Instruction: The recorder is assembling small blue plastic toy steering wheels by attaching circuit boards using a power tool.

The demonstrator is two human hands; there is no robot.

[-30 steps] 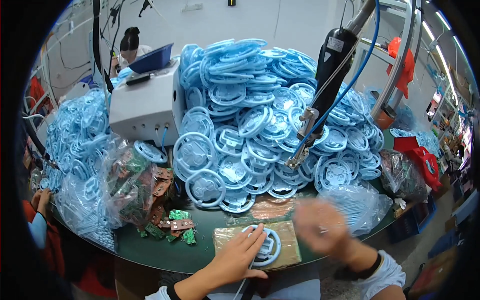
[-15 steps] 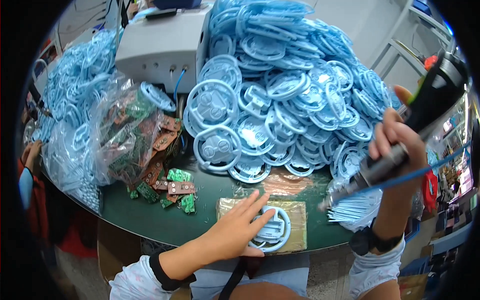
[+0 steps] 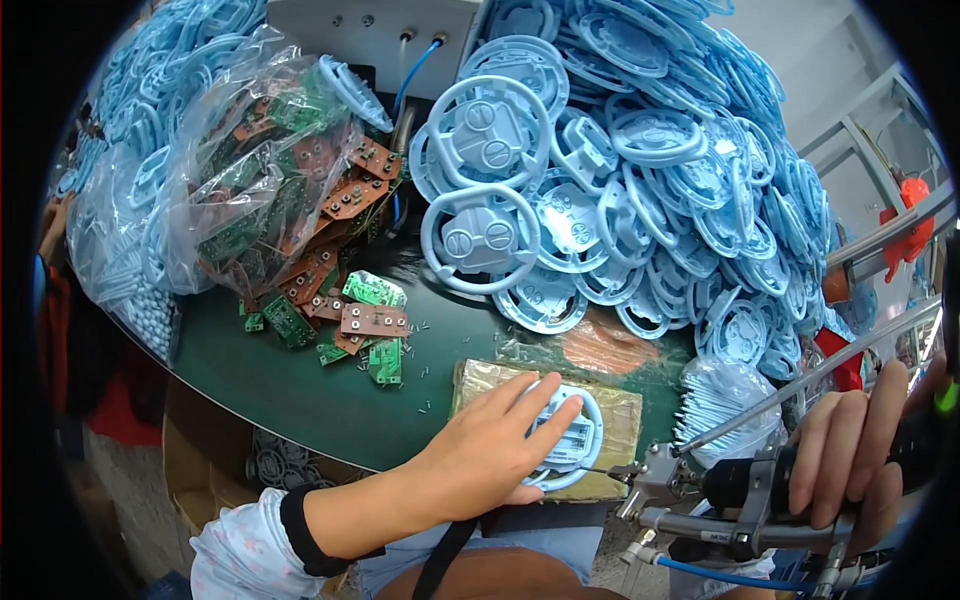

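Observation:
A light-blue plastic steering-wheel-shaped housing (image 3: 572, 443) lies on a taped, brownish-yellow pad (image 3: 622, 420) at the table's near edge. My left hand (image 3: 495, 437) holds it down, fingers across its left side and over the far rim, thumb at the near rim. From the right, my right hand (image 3: 850, 460) grips a power screwdriver (image 3: 725, 487) with a black body and a metal screw-feeding head. Its thin bit reaches the housing's right side; whether it sits in a screw hole I cannot tell. A blue air hose (image 3: 715, 575) runs below the tool.
Similar blue housings (image 3: 480, 240) are heaped at the back. Green and brown circuit boards (image 3: 375, 320) spill from a clear bag (image 3: 250, 190), with small loose screws (image 3: 422, 372) nearby. A bag of white sticks (image 3: 725, 405) lies right of the pad. A grey machine (image 3: 370, 25) stands behind.
My right hand has brought the screwdriver down from the upper right, its bit now at the housing. My left hand stays on the housing. The view has shifted closer to the table.

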